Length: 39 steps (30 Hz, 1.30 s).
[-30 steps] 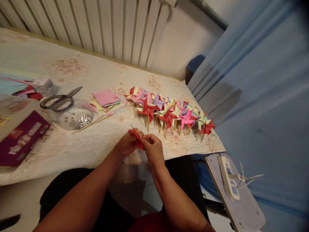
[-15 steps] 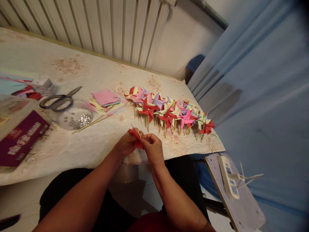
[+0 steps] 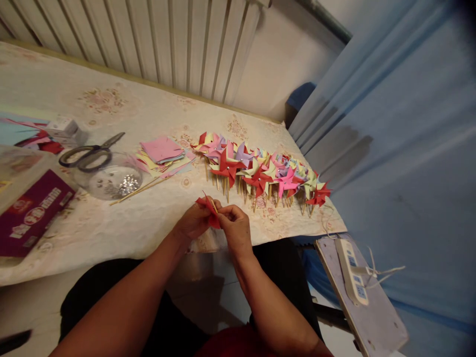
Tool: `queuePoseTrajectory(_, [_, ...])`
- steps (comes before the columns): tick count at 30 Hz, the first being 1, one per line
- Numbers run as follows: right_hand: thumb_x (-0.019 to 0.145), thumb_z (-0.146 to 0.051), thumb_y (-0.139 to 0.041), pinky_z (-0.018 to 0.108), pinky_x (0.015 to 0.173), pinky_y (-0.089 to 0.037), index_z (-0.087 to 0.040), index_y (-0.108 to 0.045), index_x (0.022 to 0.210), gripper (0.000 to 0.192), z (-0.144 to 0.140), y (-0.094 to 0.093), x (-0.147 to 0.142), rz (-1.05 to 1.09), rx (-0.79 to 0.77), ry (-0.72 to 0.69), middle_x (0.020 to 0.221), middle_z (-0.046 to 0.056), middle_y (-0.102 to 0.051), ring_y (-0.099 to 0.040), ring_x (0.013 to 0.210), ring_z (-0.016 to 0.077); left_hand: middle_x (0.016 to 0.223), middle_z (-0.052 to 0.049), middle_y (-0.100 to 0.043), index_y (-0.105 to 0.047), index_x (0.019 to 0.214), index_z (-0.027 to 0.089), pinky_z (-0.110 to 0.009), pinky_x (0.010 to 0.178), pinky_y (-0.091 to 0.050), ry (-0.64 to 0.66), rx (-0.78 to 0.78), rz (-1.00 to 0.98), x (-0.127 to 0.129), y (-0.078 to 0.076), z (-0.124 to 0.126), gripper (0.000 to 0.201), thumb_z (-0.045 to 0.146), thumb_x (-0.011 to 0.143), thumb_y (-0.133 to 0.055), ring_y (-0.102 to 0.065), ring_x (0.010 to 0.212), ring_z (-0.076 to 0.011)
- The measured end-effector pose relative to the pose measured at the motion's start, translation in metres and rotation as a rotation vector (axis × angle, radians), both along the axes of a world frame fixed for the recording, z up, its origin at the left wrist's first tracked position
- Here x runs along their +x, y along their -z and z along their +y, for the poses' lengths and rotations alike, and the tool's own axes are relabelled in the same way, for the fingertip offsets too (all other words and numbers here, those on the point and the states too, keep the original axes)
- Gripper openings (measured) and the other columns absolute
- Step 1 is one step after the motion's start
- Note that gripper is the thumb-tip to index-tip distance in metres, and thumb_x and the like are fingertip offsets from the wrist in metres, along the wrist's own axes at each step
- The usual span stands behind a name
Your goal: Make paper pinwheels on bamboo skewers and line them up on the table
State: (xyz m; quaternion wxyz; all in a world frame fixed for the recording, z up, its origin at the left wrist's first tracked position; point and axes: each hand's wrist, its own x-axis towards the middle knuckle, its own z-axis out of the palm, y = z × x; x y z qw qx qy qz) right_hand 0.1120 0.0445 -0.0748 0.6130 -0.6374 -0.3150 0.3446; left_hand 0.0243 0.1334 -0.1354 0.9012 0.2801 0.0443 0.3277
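Both hands — left hand [image 3: 193,221] and right hand [image 3: 235,225] — are pinching a red pinwheel [image 3: 208,206] just above the desk [image 3: 156,218] edge, each grip clenched on it, steadying paper against stick.

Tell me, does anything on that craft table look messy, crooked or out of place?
Little stands out. The scissors lie balanced across the rim of the clear bowl instead of on the table, and a few wooden sticks lie loose beside it. The finished pinwheels sit in an orderly row, and the paper squares are only loosely fanned.
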Motion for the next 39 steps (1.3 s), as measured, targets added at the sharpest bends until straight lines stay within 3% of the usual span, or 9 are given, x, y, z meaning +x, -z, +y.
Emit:
queuePoseTrajectory(8, [0.068,-0.034,-0.07,0.024,0.053,-0.036,-0.02,-0.063,0.068,0.016,0.001,-0.002,0.0,-0.09,-0.017,0.009,0.057,-0.006,-0.052,-0.044,0.054,0.0109,0.074,0.001,-0.06,-0.062,0.072,0.015,-0.024,0.064,-0.049,-0.021,-0.02,0.021,0.001,0.002,0.002,0.023,0.016,0.068,-0.084,-0.059,0.065,-0.0112])
queuePoseTrajectory(26, [0.076,-0.019,-0.063,0.026,0.062,-0.041,-0.022,-0.065,0.07,0.006,-0.001,0.001,-0.007,-0.391,0.016,0.067,0.066,-0.003,-0.058,-0.05,0.063,0.0134,0.066,0.003,-0.057,-0.056,0.063,0.016,-0.023,0.063,-0.046,-0.056,-0.047,0.02,0.002,-0.01,-0.002,0.029,0.014,0.063,-0.085,-0.055,0.063,-0.0092])
queuePoseTrajectory(39, [0.077,-0.016,-0.063,0.026,0.064,-0.041,-0.022,-0.065,0.071,0.009,-0.004,0.001,-0.008,-0.421,0.019,0.057,0.068,-0.003,-0.059,-0.051,0.063,0.0136,0.064,0.004,-0.054,-0.054,0.063,0.016,-0.022,0.06,-0.045,-0.036,-0.047,0.015,0.003,-0.005,0.0,0.03,0.013,0.065,-0.084,-0.053,0.061,-0.0089])
